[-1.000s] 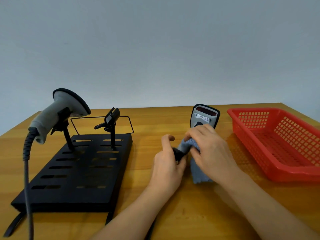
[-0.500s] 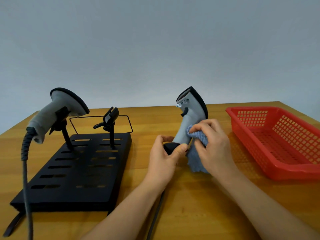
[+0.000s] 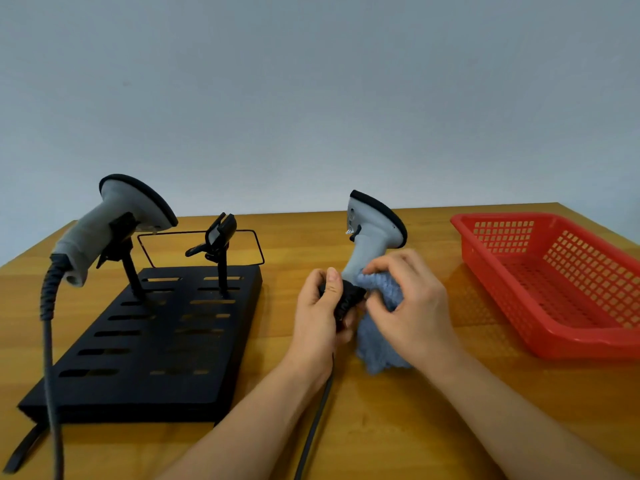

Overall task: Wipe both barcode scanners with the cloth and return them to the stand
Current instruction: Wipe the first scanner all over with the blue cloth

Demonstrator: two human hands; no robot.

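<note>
Standing at centre, the handheld scanner (image 3: 372, 237) is gripped at its black base by the left hand (image 3: 320, 317), while the blue cloth (image 3: 379, 320) is pinched against its handle by the right hand (image 3: 412, 306); at 9 o'clock the black stand (image 3: 156, 341) carries a second scanner (image 3: 114, 220) and a vacant clip (image 3: 218, 237), and at 3 o'clock a red basket (image 3: 568, 344) is set on the wooden table (image 3: 398, 427)

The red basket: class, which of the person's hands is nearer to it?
Right. The right hand, holding the blue cloth, lies just left of the red basket; the left hand grips the scanner's base farther left, beyond the right one.
</note>
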